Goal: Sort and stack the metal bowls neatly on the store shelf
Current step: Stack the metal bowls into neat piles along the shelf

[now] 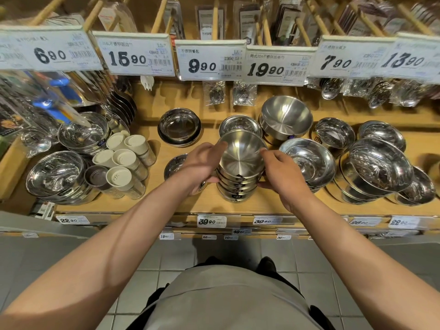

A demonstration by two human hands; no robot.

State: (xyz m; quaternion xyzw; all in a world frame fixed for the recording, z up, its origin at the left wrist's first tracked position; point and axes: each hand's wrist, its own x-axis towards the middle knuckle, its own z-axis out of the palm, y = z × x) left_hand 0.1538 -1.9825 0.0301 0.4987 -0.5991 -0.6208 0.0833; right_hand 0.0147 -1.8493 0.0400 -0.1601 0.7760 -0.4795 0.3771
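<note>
A stack of several brushed metal bowls [241,160] stands near the front of the wooden shelf [209,203]. My left hand [202,163] holds the stack's left side, thumb up by the top bowl's rim. My right hand [281,172] grips the right side, fingers curled against the bowls. A shiny bowl [172,166] sits partly hidden behind my left hand. More bowls lie around: a dark flat pair [179,127], a small one [239,123] behind the stack, a tilted large bowl [287,117], and a polished stack [309,160] to the right.
White-capped shaker jars [123,160] lie left of centre, beside wrapped bowls [57,175]. Leaning polished bowls [378,167] crowd the right end. Price tags [210,59] and hanging packaged spoons [331,88] overhang the back. Grey tiled floor [71,253] lies below the shelf edge.
</note>
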